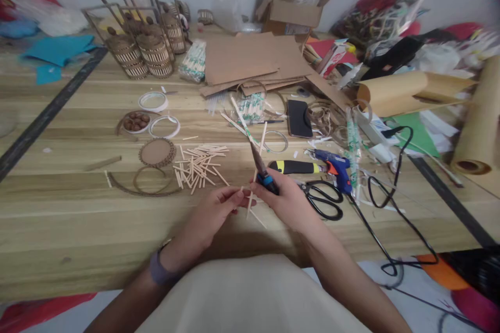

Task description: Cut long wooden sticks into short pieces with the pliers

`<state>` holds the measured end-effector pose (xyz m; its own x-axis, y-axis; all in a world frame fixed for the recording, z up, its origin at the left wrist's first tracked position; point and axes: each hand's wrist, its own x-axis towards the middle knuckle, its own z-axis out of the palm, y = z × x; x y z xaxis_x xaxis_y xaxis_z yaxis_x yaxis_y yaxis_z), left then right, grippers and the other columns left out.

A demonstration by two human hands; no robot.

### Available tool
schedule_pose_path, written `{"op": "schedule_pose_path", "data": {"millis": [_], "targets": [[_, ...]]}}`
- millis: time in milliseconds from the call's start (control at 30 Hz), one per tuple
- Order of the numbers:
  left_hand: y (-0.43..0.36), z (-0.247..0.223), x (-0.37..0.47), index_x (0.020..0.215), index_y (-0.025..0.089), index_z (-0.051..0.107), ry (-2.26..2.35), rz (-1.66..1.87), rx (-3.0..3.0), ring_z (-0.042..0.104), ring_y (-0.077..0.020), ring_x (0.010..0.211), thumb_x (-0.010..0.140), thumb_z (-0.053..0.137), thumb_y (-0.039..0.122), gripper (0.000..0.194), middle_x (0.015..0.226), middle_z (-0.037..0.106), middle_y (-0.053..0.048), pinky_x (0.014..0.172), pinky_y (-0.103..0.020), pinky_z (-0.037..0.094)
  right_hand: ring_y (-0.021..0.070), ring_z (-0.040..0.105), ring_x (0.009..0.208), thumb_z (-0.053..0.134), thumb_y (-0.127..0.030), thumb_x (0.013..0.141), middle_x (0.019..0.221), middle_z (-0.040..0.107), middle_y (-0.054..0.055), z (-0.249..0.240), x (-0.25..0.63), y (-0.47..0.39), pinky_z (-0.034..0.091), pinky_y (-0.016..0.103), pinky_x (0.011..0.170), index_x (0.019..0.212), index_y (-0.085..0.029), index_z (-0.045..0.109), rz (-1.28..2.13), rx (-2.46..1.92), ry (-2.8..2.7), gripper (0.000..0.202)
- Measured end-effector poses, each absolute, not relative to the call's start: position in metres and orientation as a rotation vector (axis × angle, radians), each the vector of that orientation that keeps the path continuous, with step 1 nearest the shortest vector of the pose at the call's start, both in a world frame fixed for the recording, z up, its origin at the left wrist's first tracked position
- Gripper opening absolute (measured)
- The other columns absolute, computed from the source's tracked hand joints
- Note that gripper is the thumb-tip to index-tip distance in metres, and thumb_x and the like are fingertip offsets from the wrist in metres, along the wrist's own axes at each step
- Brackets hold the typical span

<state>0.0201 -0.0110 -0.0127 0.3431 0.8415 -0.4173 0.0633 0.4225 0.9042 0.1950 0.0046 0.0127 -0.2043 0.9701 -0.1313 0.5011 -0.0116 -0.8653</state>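
My right hand [287, 195] is closed round a small knife [266, 179] with a black and blue handle, its dark blade pointing up and away. A thin wooden stick [258, 166] runs upright beside the blade, against my right thumb. My left hand [219, 207] has its thumb and fingers pinched on a short piece of wooden stick [242, 189], close to the right fingers. Another thin stick [258, 219] lies just below my hands. Just ahead and to the left, a loose pile of short cut sticks [200, 165] lies on the wooden table [97, 234].
Right of my hand lie black scissors [324, 200], a blue glue gun [336, 166] with its cable, and a yellow-black handled tool [295, 167]. Beyond are a phone [300, 118] and cardboard sheets [253, 57]. Lantern-like stick baskets [156, 54] stand back left; tape rolls [165, 126] are nearer.
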Motion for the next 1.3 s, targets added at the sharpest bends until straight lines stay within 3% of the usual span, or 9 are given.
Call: {"op": "schedule_pose_path", "data": {"millis": [200, 300, 433, 567, 800, 933, 1100, 1300], "targets": [[-0.012, -0.013, 0.020, 0.087, 0.018, 0.069, 1.029, 0.597, 1.103, 0.066, -0.0231, 0.088, 0.092, 0.052, 0.045, 0.032, 0.086, 0.077, -0.006, 0.082, -0.033, 0.043, 0.0139, 0.050, 0.061, 0.056, -0.031, 0.083, 0.062, 0.054, -0.004, 0.002, 0.180, 0.010, 0.039, 0.025, 0.059, 0.075, -0.021, 0.053, 1.180, -1.486, -1.696, 0.013], [-0.012, -0.016, 0.017, 0.082, 0.018, 0.068, 1.058, 0.649, 1.095, 0.064, -0.0215, 0.082, 0.091, 0.053, 0.047, 0.034, 0.080, 0.075, -0.005, 0.079, -0.032, 0.044, 0.0151, 0.056, 0.065, 0.058, -0.032, 0.084, 0.068, 0.061, -0.003, -0.004, 0.179, 0.008, 0.041, 0.026, 0.063, 0.085, -0.020, 0.058, 1.111, -1.496, -1.686, 0.011], [-0.007, -0.021, 0.012, 0.076, 0.018, 0.065, 1.143, 0.788, 0.921, 0.062, -0.0187, 0.075, 0.086, 0.062, 0.050, 0.034, 0.074, 0.070, -0.003, 0.075, -0.030, 0.046, 0.0179, 0.062, 0.074, 0.071, -0.035, 0.080, 0.084, 0.068, 0.002, -0.009, 0.182, -0.001, 0.045, 0.028, 0.068, 0.104, -0.019, 0.061, 1.005, -1.535, -1.730, 0.031], [-0.004, -0.023, 0.013, 0.086, 0.016, 0.067, 1.107, 0.820, 0.739, 0.065, -0.0201, 0.077, 0.081, 0.069, 0.050, 0.034, 0.077, 0.071, -0.005, 0.073, -0.030, 0.048, 0.0236, 0.064, 0.092, 0.082, -0.026, 0.072, 0.101, 0.070, 0.007, -0.013, 0.182, -0.011, 0.049, 0.033, 0.080, 0.113, -0.019, 0.060, 0.845, -1.468, -1.917, 0.047], [-0.010, -0.024, 0.024, 0.077, 0.018, 0.067, 0.977, 0.812, 0.791, 0.063, -0.0172, 0.069, 0.082, 0.067, 0.046, 0.029, 0.075, 0.072, -0.002, 0.068, -0.027, 0.046, 0.0292, 0.063, 0.098, 0.083, -0.026, 0.073, 0.103, 0.069, 0.011, -0.021, 0.179, -0.013, 0.050, 0.041, 0.085, 0.118, -0.018, 0.059, 0.712, -1.455, -2.046, 0.051], [-0.011, -0.024, 0.019, 0.084, 0.018, 0.068, 0.999, 0.818, 0.813, 0.065, -0.0186, 0.074, 0.085, 0.064, 0.046, 0.028, 0.079, 0.073, -0.002, 0.073, -0.029, 0.047, 0.0267, 0.063, 0.097, 0.080, -0.029, 0.074, 0.103, 0.069, 0.008, -0.015, 0.183, -0.014, 0.049, 0.038, 0.084, 0.113, -0.020, 0.059, 0.912, -1.478, -1.948, 0.045], [-0.010, -0.017, 0.007, 0.088, 0.019, 0.068, 1.155, 0.759, 0.982, 0.063, -0.0195, 0.082, 0.089, 0.060, 0.047, 0.030, 0.080, 0.076, -0.003, 0.079, -0.029, 0.044, 0.0173, 0.057, 0.078, 0.061, -0.036, 0.088, 0.085, 0.063, 0.001, 0.003, 0.207, -0.017, 0.045, 0.029, 0.072, 0.099, -0.019, 0.062, 1.427, -1.518, -1.826, 0.020], [-0.011, -0.005, 0.004, 0.084, 0.020, 0.070, 1.168, 0.673, 1.125, 0.064, -0.0214, 0.087, 0.090, 0.057, 0.044, 0.028, 0.077, 0.077, -0.002, 0.087, -0.031, 0.044, 0.0172, 0.052, 0.082, 0.061, -0.041, 0.084, 0.087, 0.058, 0.001, 0.017, 0.234, -0.013, 0.041, 0.028, 0.071, 0.098, -0.019, 0.064, 1.851, -1.587, -1.786, 0.026]]}}
